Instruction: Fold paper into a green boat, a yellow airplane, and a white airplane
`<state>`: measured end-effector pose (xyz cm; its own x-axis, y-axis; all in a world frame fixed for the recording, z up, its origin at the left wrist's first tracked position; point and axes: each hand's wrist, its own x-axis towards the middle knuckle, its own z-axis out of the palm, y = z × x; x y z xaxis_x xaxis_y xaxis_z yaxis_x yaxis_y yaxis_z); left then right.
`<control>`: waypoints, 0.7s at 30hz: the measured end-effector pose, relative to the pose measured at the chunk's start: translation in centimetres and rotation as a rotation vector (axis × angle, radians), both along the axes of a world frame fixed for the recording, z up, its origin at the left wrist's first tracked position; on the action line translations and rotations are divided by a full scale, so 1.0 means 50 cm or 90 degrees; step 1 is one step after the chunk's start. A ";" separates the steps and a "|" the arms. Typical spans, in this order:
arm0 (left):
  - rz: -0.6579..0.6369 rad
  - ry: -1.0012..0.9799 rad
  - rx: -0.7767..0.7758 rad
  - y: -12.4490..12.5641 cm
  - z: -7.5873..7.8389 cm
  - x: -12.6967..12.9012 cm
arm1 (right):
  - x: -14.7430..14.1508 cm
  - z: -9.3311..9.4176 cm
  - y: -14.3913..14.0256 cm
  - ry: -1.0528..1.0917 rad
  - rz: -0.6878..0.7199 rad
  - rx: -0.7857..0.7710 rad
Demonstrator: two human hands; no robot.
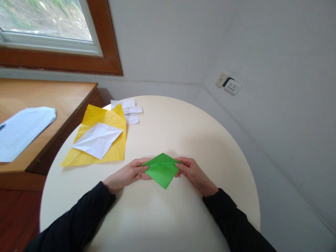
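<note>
- Nearest us, on the near side of the green paper, are our two dark sleeves, the left sleeve (76,217) reaching in from one side and the right sleeve (236,220) from the other.
- In the head view, we have the green paper (163,171) between our hands, over the round table (157,220); we cannot tell whether it touches the tabletop. It is kite-shaped, with one corner pointing towards us, one pointing away, and creases near its far part.
- Our left hand (128,173) is clamped on the green paper's left corner, thumb on top and fingers beneath.
- Our right hand (193,173) is clamped on the green paper's right corner, with the thumb also on top.
- Beyond the green paper and to its left, we see a large yellow paper (115,150), with a creased white paper (98,140) lying on it.
- Farther from us than the green paper, and left of it, a few white strips (131,110) lie partly behind the yellow sheet.
- Well to the left of the green paper, we see a wooden desk (70,92) bearing pale sheets (28,129) and part of a dark pen (2,127).
- Far beyond the green paper, we see a window (49,21) to its left and a wall socket (233,86) to its right.
</note>
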<state>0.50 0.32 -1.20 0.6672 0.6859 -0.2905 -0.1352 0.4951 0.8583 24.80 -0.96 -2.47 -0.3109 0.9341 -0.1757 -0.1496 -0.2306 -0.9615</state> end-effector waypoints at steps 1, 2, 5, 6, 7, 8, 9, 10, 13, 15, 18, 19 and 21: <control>0.007 -0.001 -0.005 0.001 -0.002 -0.003 | 0.001 0.000 0.000 0.020 -0.002 -0.006; 0.014 -0.001 -0.009 0.001 -0.004 -0.006 | 0.001 0.001 -0.001 0.038 -0.004 -0.012; 0.019 -0.001 -0.011 0.001 -0.008 -0.009 | 0.001 0.006 -0.002 0.071 -0.005 -0.022; 0.016 -0.001 -0.009 0.000 -0.007 -0.009 | 0.001 0.008 -0.003 0.075 -0.004 -0.024; 0.015 0.001 -0.006 -0.001 -0.006 -0.008 | 0.000 0.010 -0.004 0.076 -0.004 -0.024; 0.015 0.002 -0.003 -0.001 -0.003 -0.007 | 0.000 0.011 -0.005 0.076 -0.005 -0.023; 0.016 0.003 0.000 -0.002 -0.001 -0.006 | 0.000 0.013 -0.005 0.074 -0.007 -0.020; 0.018 0.004 0.003 -0.002 0.002 -0.005 | 0.000 0.014 -0.006 0.069 -0.009 -0.016; 0.032 -0.007 -0.004 -0.001 0.008 -0.005 | 0.002 0.013 -0.005 0.038 -0.014 0.013; 0.046 -0.032 -0.026 0.002 0.007 -0.005 | 0.004 0.009 -0.004 -0.006 -0.029 0.057; 0.101 -0.116 -0.069 0.010 0.002 -0.002 | 0.005 0.004 -0.002 -0.093 -0.065 0.168; 0.128 -0.148 -0.084 0.012 0.001 0.001 | 0.004 0.002 -0.002 -0.118 -0.076 0.212; 0.180 -0.190 -0.108 0.013 0.001 0.008 | -0.001 0.001 -0.005 -0.158 -0.092 0.301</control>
<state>0.88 0.99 -1.15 0.5315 0.8129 -0.2381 -0.5147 0.5332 0.6714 24.76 -1.22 -2.42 -0.1762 0.9591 0.2215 0.0967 0.2408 -0.9657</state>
